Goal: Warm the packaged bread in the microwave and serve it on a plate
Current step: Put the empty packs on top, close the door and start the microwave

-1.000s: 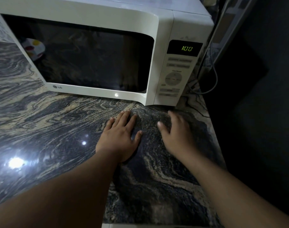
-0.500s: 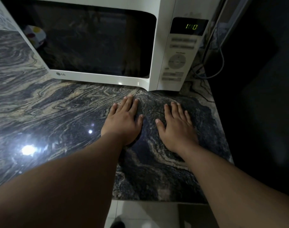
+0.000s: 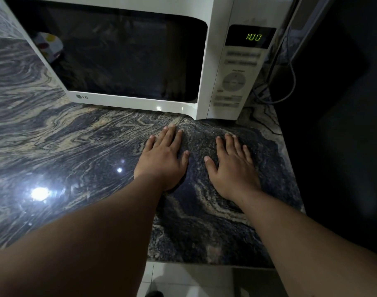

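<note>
A white microwave (image 3: 217,67) stands at the back of the dark marbled counter (image 3: 65,142), its door closed and its dark window showing only reflections. Its green display (image 3: 253,37) reads 1:00. My left hand (image 3: 163,160) lies flat on the counter in front of the door, fingers straight. My right hand (image 3: 232,168) lies flat beside it, below the control panel (image 3: 233,82), fingers spread. Neither hand holds anything. No bread package or plate is in sight; a spotted white shape (image 3: 48,45) shows as a reflection in the door's upper left.
Cables (image 3: 290,82) hang to the right of the microwave beside a dark wall. The counter's front edge (image 3: 204,263) runs below my arms, with light floor tiles under it. A bright lamp glare (image 3: 39,194) sits on the counter at left.
My right hand has flattened onto the counter. The view has tilted down and drawn nearer, so the counter's front edge and the floor now show. The display still reads 1:00.
</note>
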